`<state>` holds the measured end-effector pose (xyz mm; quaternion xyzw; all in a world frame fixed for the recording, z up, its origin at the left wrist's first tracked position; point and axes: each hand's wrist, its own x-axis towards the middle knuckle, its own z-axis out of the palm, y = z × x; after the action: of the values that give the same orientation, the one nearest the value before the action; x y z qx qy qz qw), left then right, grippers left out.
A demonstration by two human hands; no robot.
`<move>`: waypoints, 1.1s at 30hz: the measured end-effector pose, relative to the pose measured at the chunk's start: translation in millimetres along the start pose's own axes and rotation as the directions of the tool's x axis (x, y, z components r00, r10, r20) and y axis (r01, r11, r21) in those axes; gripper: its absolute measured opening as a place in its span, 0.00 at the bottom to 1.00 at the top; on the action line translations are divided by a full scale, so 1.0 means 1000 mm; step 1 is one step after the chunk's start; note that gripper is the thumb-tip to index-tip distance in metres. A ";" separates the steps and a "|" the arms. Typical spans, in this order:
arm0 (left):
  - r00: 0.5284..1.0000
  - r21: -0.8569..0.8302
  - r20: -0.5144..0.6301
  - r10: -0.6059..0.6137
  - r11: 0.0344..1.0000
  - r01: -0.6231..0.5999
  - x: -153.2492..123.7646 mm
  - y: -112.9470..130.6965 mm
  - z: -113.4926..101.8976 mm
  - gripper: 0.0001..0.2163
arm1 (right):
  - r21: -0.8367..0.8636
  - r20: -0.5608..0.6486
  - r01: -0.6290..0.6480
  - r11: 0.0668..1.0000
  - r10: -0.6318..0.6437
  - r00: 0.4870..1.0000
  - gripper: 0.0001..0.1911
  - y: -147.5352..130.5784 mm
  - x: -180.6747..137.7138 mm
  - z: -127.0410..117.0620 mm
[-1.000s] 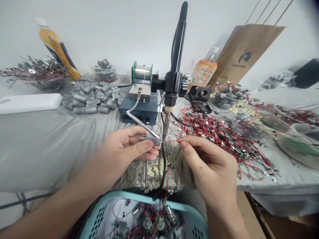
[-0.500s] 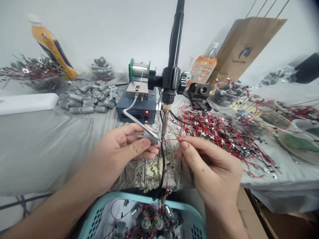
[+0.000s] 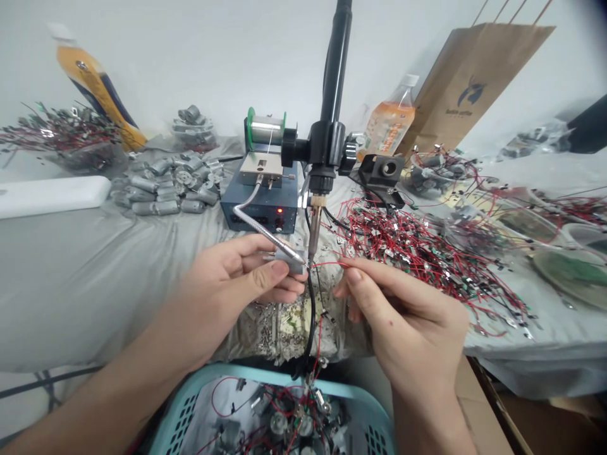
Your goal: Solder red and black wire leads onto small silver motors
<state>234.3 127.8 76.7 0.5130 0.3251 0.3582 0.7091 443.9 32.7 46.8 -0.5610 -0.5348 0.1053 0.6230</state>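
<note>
My left hand (image 3: 251, 272) is closed round a small grey motor (image 3: 296, 264), held just left of the soldering iron's tip. Between thumb and forefinger, my right hand (image 3: 384, 297) pinches a red wire (image 3: 327, 263) that runs left to the motor's end. The soldering iron (image 3: 314, 234) points straight down in its black stand clamp, its tip at the meeting point of wire and motor. A bent metal solder feed tube (image 3: 268, 235) reaches over the motor to the same spot. Whether the wire is joined to the motor, I cannot tell.
Behind stands a blue soldering station (image 3: 237, 212) with a solder spool (image 3: 266, 133). Grey motors (image 3: 165, 189) are heaped left; red wires (image 3: 412, 253) lie right. A light-blue basket (image 3: 218, 373) of wired motors sits below. A bottle (image 3: 389, 123) and paper bag (image 3: 467, 82) stand behind.
Both hands keep their grips at the iron's tip. My right hand has shifted very slightly right, and the camera view has moved a little.
</note>
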 end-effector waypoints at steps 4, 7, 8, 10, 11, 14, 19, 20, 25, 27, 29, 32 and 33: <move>1.000 0.006 0.000 -0.008 1.000 0.008 0.000 -0.001 -0.001 0.17 | 0.020 0.002 -0.008 1.000 0.008 1.000 0.13 0.001 -0.001 0.000; 1.000 0.001 0.012 0.002 1.000 -0.002 -0.001 -0.001 0.000 0.16 | 0.034 -0.008 -0.014 0.999 0.014 1.000 0.13 0.001 -0.001 0.001; 1.000 -0.004 0.016 0.006 1.000 -0.006 -0.001 -0.001 0.000 0.15 | 0.035 -0.012 -0.014 0.999 0.014 1.000 0.13 0.001 -0.001 0.001; 1.000 -0.020 0.021 0.013 1.000 -0.013 -0.001 -0.001 0.000 0.14 | 0.035 -0.022 -0.012 0.999 0.012 1.000 0.13 0.001 -0.001 0.002; 1.000 -0.026 0.024 0.012 1.000 -0.011 -0.001 -0.001 0.000 0.14 | 0.035 -0.026 -0.010 0.999 0.011 1.000 0.13 0.001 -0.001 0.002; 0.999 -0.040 0.036 0.008 0.999 -0.007 0.000 -0.001 0.000 0.13 | 0.026 -0.032 -0.004 1.000 0.005 0.999 0.11 0.000 -0.001 0.002; 0.999 -0.026 0.032 0.008 1.000 -0.007 0.000 -0.001 -0.001 0.14 | -0.009 -0.036 0.004 1.000 -0.004 0.999 0.09 -0.001 -0.001 0.001; 0.999 -0.021 0.030 0.011 1.000 -0.011 0.000 -0.001 -0.001 0.14 | -0.016 -0.037 0.007 1.000 -0.008 0.999 0.09 -0.001 -0.001 0.001; 1.000 0.004 0.001 0.017 1.000 -0.017 0.000 -0.002 -0.001 0.15 | -0.028 -0.041 0.008 1.000 -0.009 0.999 0.10 -0.001 -0.002 0.000; 1.000 0.019 -0.014 0.013 1.000 -0.013 -0.001 -0.002 -0.001 0.16 | -0.034 -0.050 0.001 0.999 -0.002 0.999 0.10 0.000 -0.003 0.000; 1.000 0.027 -0.020 0.009 1.000 -0.008 -0.001 -0.002 -0.001 0.17 | -0.036 -0.059 0.002 0.999 -0.004 0.998 0.11 0.001 -0.004 -0.001; 1.000 0.027 -0.027 0.004 1.000 -0.003 -0.001 -0.001 -0.001 0.18 | -0.032 -0.054 0.014 0.999 -0.016 0.998 0.11 0.002 -0.004 -0.001; 1.000 0.027 -0.029 0.003 1.000 -0.002 -0.001 -0.001 -0.001 0.18 | -0.028 -0.053 0.015 0.999 -0.017 0.998 0.11 0.002 -0.004 -0.001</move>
<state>233.7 127.2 75.3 0.5178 0.3395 0.3620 0.6968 443.5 30.1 43.1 -0.5679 -0.5240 0.0781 0.6299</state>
